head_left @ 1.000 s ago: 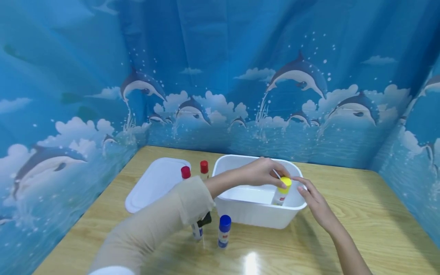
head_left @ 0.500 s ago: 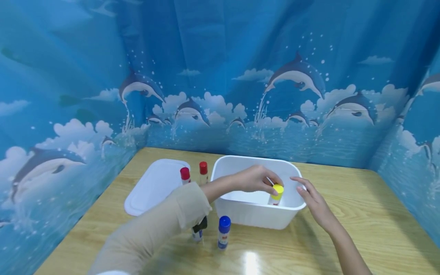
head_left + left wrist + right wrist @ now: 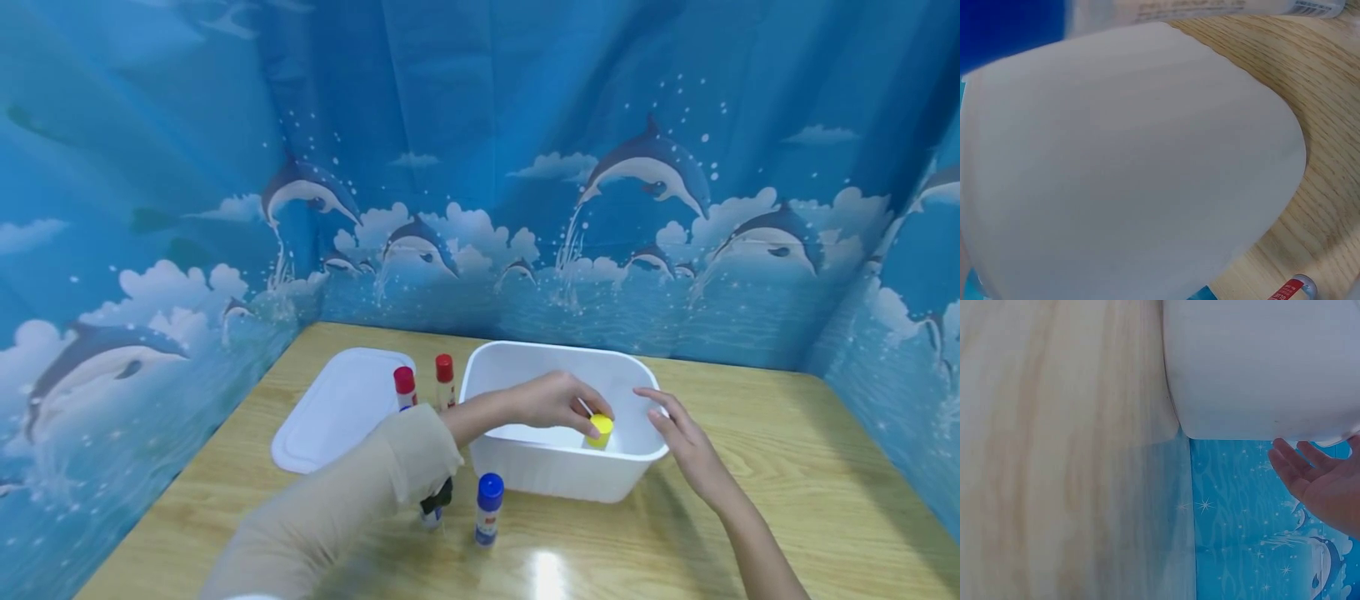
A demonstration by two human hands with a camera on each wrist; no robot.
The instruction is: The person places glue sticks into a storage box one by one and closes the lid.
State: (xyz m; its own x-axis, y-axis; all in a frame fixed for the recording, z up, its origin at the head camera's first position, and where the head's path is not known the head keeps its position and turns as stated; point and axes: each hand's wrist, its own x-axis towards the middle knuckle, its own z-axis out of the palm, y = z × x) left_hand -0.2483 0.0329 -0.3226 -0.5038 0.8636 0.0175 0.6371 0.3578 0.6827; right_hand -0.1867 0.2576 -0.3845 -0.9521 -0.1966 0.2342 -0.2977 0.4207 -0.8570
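Note:
Inside the white plastic bin (image 3: 555, 475), near its right end, my left hand (image 3: 558, 402) pinches the yellow cap of an upright glue stick (image 3: 600, 433). The front wall hides the stick's lower part. My right hand (image 3: 688, 437) is at the bin's right rim, its fingers extended and its thumb by the edge. In the right wrist view, the fingers of that right hand (image 3: 1329, 490) spread beside the rim of the bin (image 3: 1260, 369). The left wrist view shows the bin's outer wall (image 3: 1141, 169), with a blue-capped glue stick (image 3: 1191, 9) close across the top.
A blue-capped glue stick (image 3: 487, 510) stands before the bin. Two red-capped glue sticks, one nearer (image 3: 405, 383) and one farther (image 3: 445, 379), stand left of it, partly behind my left arm. A white lid (image 3: 341, 412) lies at the left. A dolphin-print curtain (image 3: 480, 250) surrounds the wooden table (image 3: 787, 450).
My left hand has moved down and slightly left with the yellow-capped glue stick, which sits lower inside the bin. My right hand has stayed at the rim.

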